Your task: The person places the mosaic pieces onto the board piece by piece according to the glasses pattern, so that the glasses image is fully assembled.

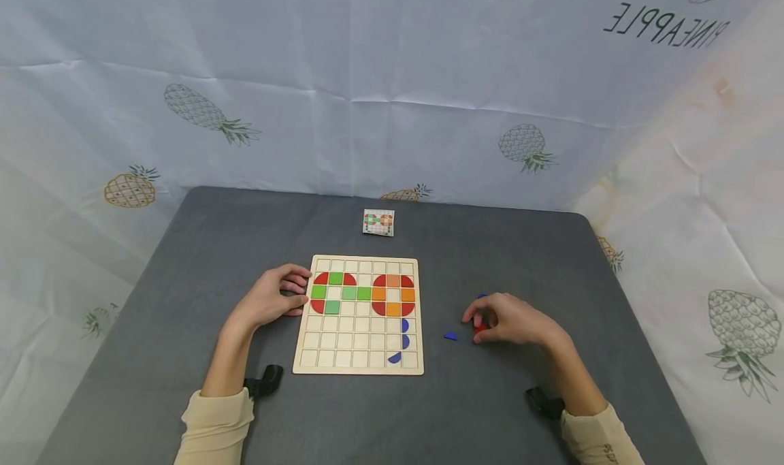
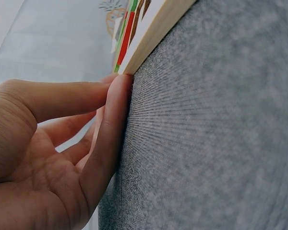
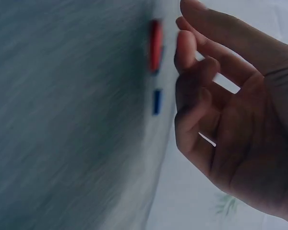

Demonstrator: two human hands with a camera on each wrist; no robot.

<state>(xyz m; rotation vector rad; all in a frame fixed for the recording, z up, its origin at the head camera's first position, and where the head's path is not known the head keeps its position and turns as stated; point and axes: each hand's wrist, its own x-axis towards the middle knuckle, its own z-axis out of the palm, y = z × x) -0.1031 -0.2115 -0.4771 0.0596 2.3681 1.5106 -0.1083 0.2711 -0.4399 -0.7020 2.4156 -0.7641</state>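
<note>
A square wooden grid board [image 1: 355,365] lies on the grey table, with red rounded pieces, green squares [image 1: 336,278] and orange squares [image 1: 393,280] in two rings. Blue rounded pieces [image 1: 405,325] sit at its lower right. My left hand [image 1: 269,296] touches the board's left edge with thumb and fingertips. My right hand [image 1: 511,317] hovers right of the board, fingers bent loosely, over a red piece [image 3: 155,45] partly hidden in the head view. Between the right fingers I see nothing held. Loose blue pieces [image 1: 450,335] lie near that hand.
Behind the board a small card [image 1: 378,222] shows a coloured grid pattern. A pineapple-print cloth [image 1: 367,145] hangs behind the table [image 1: 275,227]. Black straps with small devices [image 1: 265,381] sit at both wrists.
</note>
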